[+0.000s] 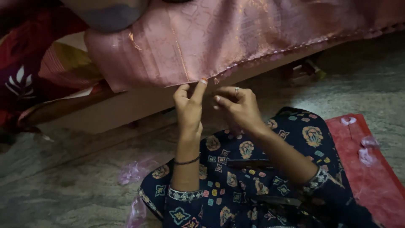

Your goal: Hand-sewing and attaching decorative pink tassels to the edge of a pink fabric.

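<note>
A shiny pink fabric [236, 33] hangs over the edge of a low wooden bed frame [126, 109]. My left hand [189, 105] is raised to the fabric's lower hem, thumb and fingers pinching its edge. Just to the right, my right hand [238, 104], with a ring on one finger, has its fingertips closed close to the same hem, near small tassels; whether it grips a thread or tassel is too small to tell. Both forearms rise from my lap, which is covered in dark blue patterned cloth [236, 177].
A red mat [367, 169] with bits of pink scrap lies on the stone floor at right. Crumpled pink plastic [135, 171] lies on the floor at left. Red and dark patterned bedding [29, 63] sits on the bed at left.
</note>
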